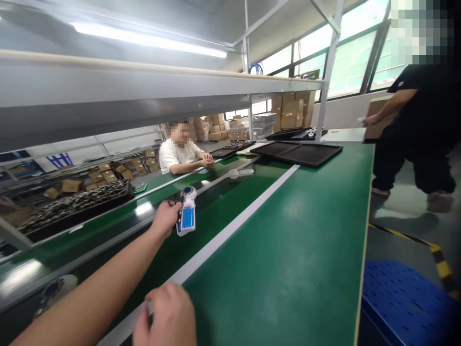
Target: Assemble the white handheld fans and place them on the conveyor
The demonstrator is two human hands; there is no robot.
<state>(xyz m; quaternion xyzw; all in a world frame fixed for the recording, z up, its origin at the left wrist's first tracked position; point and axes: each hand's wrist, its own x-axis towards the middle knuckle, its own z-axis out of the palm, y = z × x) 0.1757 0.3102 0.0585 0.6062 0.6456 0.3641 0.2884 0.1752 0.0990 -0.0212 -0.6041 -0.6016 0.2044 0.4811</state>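
My left hand [166, 218] reaches out over the conveyor belt, its fingers closed on the edge of a white device [188, 214] with a round head, a dark ring in that head and a blue rectangular part in its body. Low in the view, beside the pale strip [230, 229] along the belt, is my right hand [167, 315]. Its fingers are curled in; whatever they may hold is hidden. A similar white round-headed part [55, 292] lies at lower left, partly behind my left forearm. Farther along the belt rests another white part [235, 174].
Black trays [298, 153] lie at the far end of the green table [288, 250]. A long black bin [79, 204] of small parts stands at left. A co-worker in white [176, 156] sits opposite; another person [414, 110] stands right. A shelf [144, 91] spans overhead.
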